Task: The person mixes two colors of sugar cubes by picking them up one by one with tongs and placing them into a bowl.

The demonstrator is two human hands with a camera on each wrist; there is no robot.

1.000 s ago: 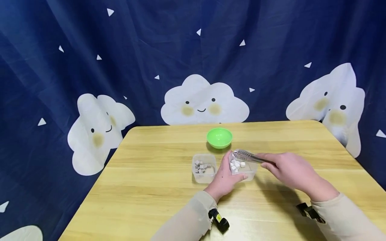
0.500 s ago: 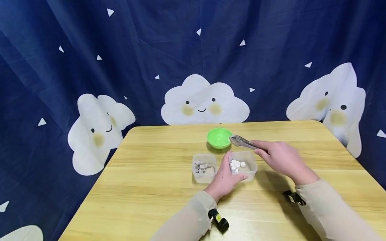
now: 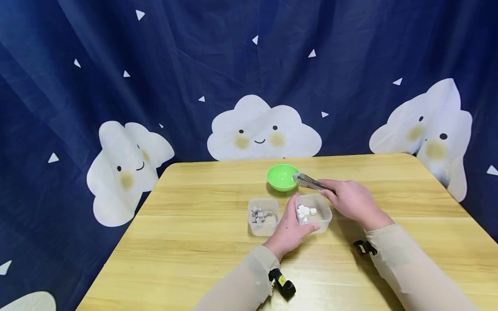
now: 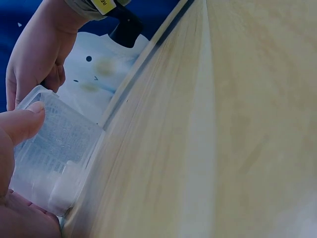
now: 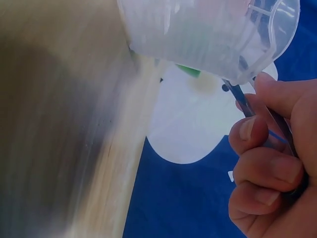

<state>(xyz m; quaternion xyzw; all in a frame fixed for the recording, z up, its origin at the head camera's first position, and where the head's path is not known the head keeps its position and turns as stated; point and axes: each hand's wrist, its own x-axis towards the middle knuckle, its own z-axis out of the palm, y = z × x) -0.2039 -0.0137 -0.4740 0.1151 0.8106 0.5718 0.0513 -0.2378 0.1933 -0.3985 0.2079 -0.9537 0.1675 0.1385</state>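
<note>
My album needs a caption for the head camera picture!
Left hand grips a tub of white cubes; right hand holds tongs by the bowl.

Wood tbl (image 3: 163, 242) w/ grn bowl (image 3: 281, 178), gry-cube tub (image 3: 263, 230), wht-cube tub (image 3: 324, 225) on it.

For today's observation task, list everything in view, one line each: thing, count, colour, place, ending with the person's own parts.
Tongs: one, silver, tips at bowl's right rim
Bowl: one, green, beyond containers
Left container: one, translucent, on table
Grey cubes: several, grey, in left container
Right container: one, translucent, beside left hand
White cubes: several, white, in right container
Table: one, pale wood, foreground
Curtain: one, dark blue with white clouds and triangles, behind table
Wrist cameras: two, black, at wrists
Sleeves: two, beige, on forearms
Left hand: one, holding right container
Right hand: one, gripping tongs
</note>
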